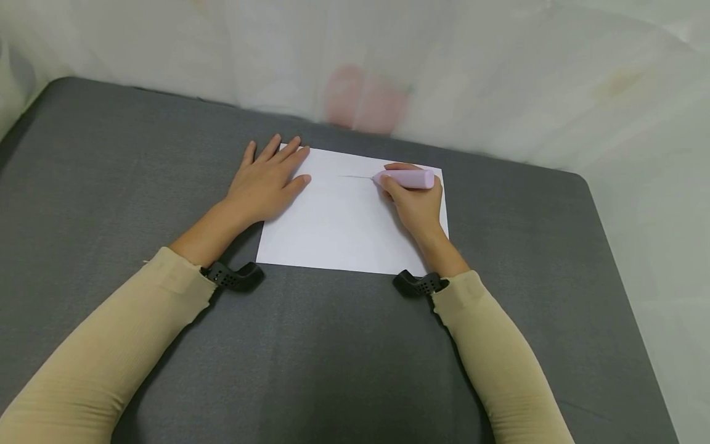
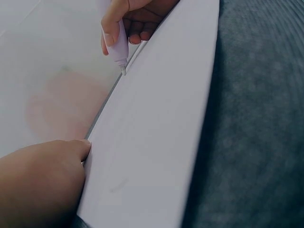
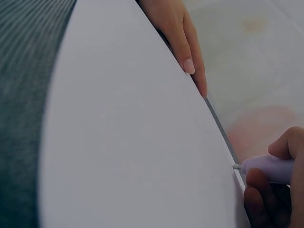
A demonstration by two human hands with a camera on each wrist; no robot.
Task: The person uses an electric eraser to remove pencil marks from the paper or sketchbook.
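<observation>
Grey fabric surface [image 1: 111, 185], white sheet of paper [image 1: 344, 228] lying flat at its far middle. Left hand [image 1: 266, 182] flat on the sheet's left edge, fingers straight and spread. Right hand [image 1: 416, 200] curled round a pink pen [image 1: 407, 179], tip on the paper's upper part beside a thin drawn line [image 1: 355, 177]

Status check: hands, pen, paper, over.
Left hand flat on paper, holding it down. Right hand grips pink pen, tip on the sheet at the end of a short line. Nothing in the way.
</observation>
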